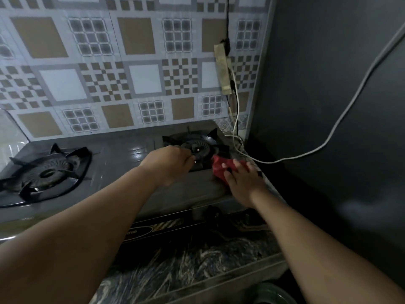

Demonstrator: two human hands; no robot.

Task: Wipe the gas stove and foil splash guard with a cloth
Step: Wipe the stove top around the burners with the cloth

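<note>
A person's right hand (243, 183) presses a crumpled red cloth (220, 166) flat onto the right front corner of a grey two-burner gas stove (122, 154), fingers (237, 164) spread across the fabric, which bunches out past the fingertips toward the burner. The stove's steel top shines in patches with reflected light; its dark front panel faces the person. The left hand (171, 164) reaches to the right burner grate (197, 148), just left of the cloth, its fingers curled around the grate's near edge; how firmly they grip cannot be told. Well off to the left of both hands sits the second burner (46, 172) on its black pan support. Behind the hands rises the patterned foil splash guard (122, 69), squares of tan, white and grey check. Beyond the right fingers, a yellowed power strip (223, 69) hangs on the guard, and a white cable (328, 132) drops from it, loops across the stove's right edge close to the cloth and climbs the dark wall (328, 84) to the right. A marbled table (186, 266) carries the stove beneath both forearms.
</note>
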